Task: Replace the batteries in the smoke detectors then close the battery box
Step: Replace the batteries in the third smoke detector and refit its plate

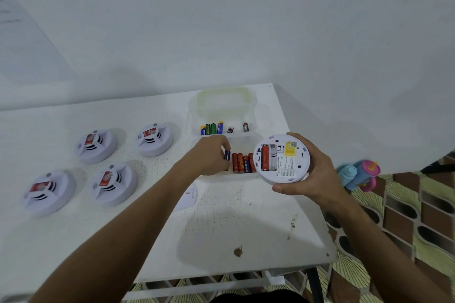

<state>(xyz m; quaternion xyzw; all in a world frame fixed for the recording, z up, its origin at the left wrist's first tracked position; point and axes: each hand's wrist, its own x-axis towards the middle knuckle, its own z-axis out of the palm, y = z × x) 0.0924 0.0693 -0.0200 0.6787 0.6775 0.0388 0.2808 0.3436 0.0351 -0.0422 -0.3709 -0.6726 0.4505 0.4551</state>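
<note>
White plastic smoke detector (pixel 281 158), turned underside up, sits in the right hand (pixel 311 174), whose fingers and thumb curl round its rim; its bay holds one red battery (pixel 265 157) with an empty slot just beside it. By my judgement this unit is half done. Left of it, the left hand (pixel 213 157) reaches into the near compartment of the clear battery box (pixel 258 128) and pinches a purple battery (pixel 227 155) at the end of a row of red batteries (pixel 242 162), just beside the detector.

The far compartment holds mixed cells, green, blue and red (pixel 213 128). The box's lid (pixel 225 101) stands open behind them, so closing is still to do.

Well left of the box, four smoke detectors (pixel 101 167) lie face up on the table (pixel 221 229); whether they have been serviced cannot be told. A white cover (pixel 188 197) lies near the left forearm, probably the held detector's base.
</note>
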